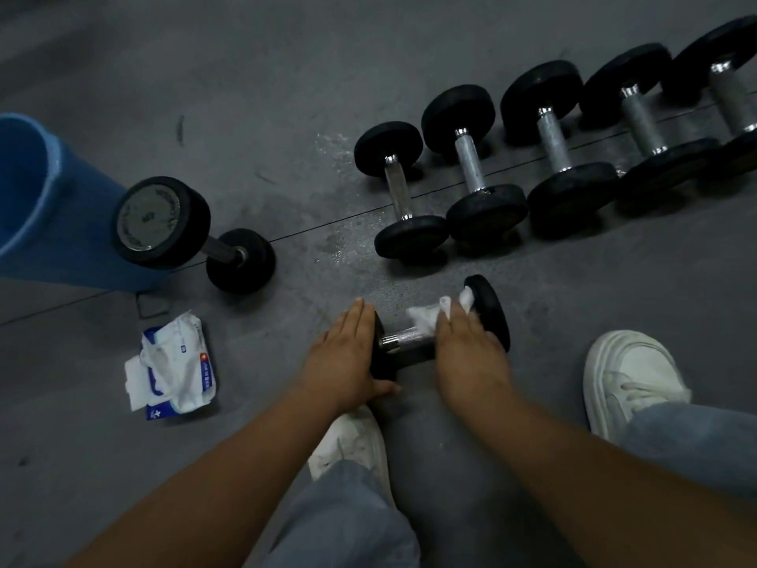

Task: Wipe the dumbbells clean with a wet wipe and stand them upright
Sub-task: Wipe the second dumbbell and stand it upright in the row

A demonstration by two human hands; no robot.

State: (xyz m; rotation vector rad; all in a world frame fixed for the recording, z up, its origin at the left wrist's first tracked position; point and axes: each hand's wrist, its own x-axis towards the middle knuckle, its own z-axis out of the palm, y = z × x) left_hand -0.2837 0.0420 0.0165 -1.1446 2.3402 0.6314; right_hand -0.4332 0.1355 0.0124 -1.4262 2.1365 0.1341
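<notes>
A small black dumbbell (pixel 403 337) lies on its side on the grey floor in front of me. My left hand (pixel 347 356) rests flat against its left head, fingers straight and thumb under the head. My right hand (pixel 467 342) presses a white wet wipe (pixel 430 315) onto the handle beside the right head. One dumbbell (pixel 164 223) stands upright at the left by the blue bin. Several more dumbbells (pixel 475 166) lie on their sides in a row at the back right.
A blue bin (pixel 37 198) stands at the far left. An open pack of wet wipes (pixel 176 368) lies on the floor at the left. My white shoes (pixel 631 375) flank the dumbbell, one partly under my left arm.
</notes>
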